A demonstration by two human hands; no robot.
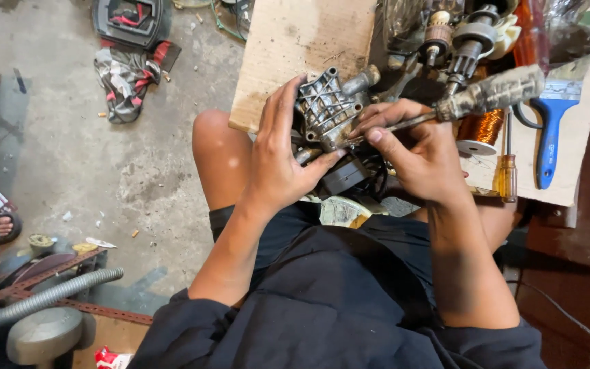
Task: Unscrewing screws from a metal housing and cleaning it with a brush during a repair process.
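My left hand [283, 158] grips a grey cast-metal housing [329, 109] from its left side, thumb under it, holding it at the edge of a wooden board. My right hand [414, 154] holds a screwdriver with a dirty, worn handle [496, 92]; its shaft runs down-left and the tip meets the housing's lower right edge. A black part [344, 176] with cables hangs below the housing, partly hidden by my hands.
The wooden board [302, 48] carries a motor armature [469, 44], a copper wire coil [481, 126], a blue brush [553, 133] and an amber-handled screwdriver [506, 174]. On the concrete floor lie a rag [128, 78], a black case [131, 20] and a grey corrugated hose [49, 297].
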